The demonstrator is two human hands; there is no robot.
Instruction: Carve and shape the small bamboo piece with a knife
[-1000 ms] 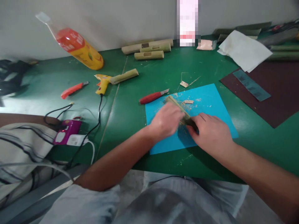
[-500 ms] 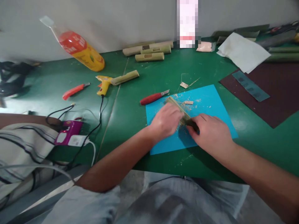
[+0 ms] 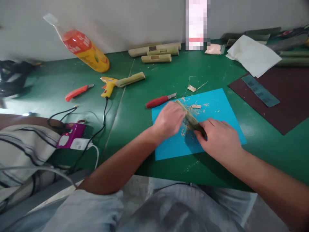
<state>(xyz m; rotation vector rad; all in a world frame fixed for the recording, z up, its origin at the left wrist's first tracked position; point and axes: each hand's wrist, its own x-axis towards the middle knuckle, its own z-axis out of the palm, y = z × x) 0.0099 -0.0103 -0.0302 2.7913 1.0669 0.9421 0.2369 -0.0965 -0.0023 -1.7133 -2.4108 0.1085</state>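
Note:
A bamboo tube [image 3: 191,120] lies slantwise over a blue sheet [image 3: 224,109]. My right hand [image 3: 218,137] is closed around the tube's near end. My left hand [image 3: 169,118] is closed, its fingers against the tube's far half; what they hold, if anything, is hidden. Pale shavings [image 3: 183,131] are scattered on the sheet around the tube. Beyond it rests a small cut piece of bamboo [image 3: 196,106]. A red-handled knife [image 3: 158,101] lies at the sheet's far left corner, its blade pointing right.
Left of the sheet are a yellow glue gun [image 3: 109,87] touching a bamboo piece [image 3: 132,79], and an orange cutter [image 3: 76,93]. Several cut bamboo tubes [image 3: 156,58] lie by the wall near a drink bottle [image 3: 88,51]. At left, a person's arm [image 3: 26,121] rests near a purple power strip [image 3: 72,133].
My left hand has slid slightly up and left along the tube, towards its far end. My right hand keeps its grip, and the whole view has shifted a little.

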